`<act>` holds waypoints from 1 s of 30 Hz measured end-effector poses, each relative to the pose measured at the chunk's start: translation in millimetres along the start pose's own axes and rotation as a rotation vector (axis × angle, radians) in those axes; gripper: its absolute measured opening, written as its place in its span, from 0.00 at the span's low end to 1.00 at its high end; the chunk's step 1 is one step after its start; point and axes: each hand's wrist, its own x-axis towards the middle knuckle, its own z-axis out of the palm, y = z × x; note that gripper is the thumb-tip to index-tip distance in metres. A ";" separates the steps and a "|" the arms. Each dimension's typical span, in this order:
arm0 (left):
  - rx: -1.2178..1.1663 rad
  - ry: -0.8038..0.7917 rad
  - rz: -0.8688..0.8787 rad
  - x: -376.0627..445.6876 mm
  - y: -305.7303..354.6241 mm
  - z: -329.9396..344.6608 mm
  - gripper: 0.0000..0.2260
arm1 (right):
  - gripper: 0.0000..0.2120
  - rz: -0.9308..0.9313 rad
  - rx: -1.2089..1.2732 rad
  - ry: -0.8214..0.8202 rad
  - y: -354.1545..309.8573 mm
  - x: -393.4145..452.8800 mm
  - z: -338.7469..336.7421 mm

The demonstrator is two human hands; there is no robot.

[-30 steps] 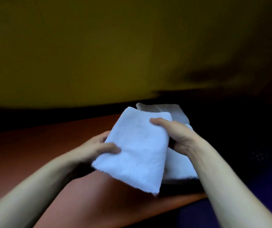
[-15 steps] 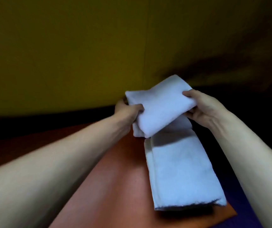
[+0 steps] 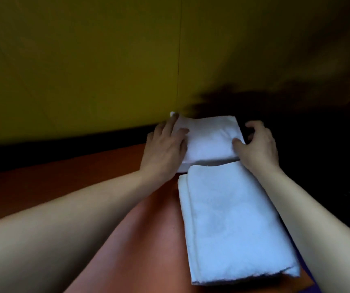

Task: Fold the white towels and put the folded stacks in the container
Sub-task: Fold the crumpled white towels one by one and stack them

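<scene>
**Folded towel set down at far end of surface**

The folded towel, held in the air half a second ago, now lies on the orange surface, touching the far edge of the longer folded towel. The left hand rests on its left side, fingers spread; the right hand pinches its right edge. No container is identifiable in view. Judgement: stacking proceeds; transfer outstanding.

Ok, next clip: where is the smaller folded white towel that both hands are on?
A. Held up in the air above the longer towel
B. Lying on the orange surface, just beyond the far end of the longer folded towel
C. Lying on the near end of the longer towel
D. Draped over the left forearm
B: the smaller folded towel lies flat on the orange surface, past the longer folded towel, with the left hand and the right hand at its two ends.
</scene>
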 end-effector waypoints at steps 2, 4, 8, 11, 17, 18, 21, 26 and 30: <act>0.080 -0.047 0.064 -8.4 1.2 4.0 0.17 | 0.25 -0.165 -0.129 -0.040 -3.6 -4.6 -1.5; 0.101 -0.132 0.060 -12.9 -0.2 7.6 0.20 | 0.24 -0.220 -0.237 -0.185 -10.3 -9.8 1.9; 0.106 -0.181 0.033 -17.2 5.2 -5.1 0.22 | 0.25 -0.232 -0.254 -0.183 -19.1 -23.3 1.7; 0.104 -0.153 0.015 -29.5 8.0 -27.6 0.24 | 0.24 -0.301 -0.189 -0.135 -33.8 -42.7 -2.9; 0.106 -0.132 -0.026 -87.9 1.3 -95.6 0.28 | 0.23 -0.410 -0.052 -0.091 -83.3 -115.0 -13.1; 0.106 -0.123 -0.033 -100.8 0.0 -108.0 0.28 | 0.23 -0.425 -0.028 -0.088 -91.2 -128.3 -16.5; 0.077 -0.081 -0.075 -143.2 -5.7 -147.6 0.26 | 0.25 -0.458 0.041 -0.083 -120.4 -173.1 -28.0; 0.023 0.013 -0.139 -214.4 -19.1 -210.1 0.22 | 0.23 -0.510 0.112 -0.112 -174.2 -253.3 -37.4; 0.029 0.080 -0.191 -275.2 -30.6 -253.1 0.19 | 0.22 -0.541 0.172 -0.161 -206.7 -312.0 -42.2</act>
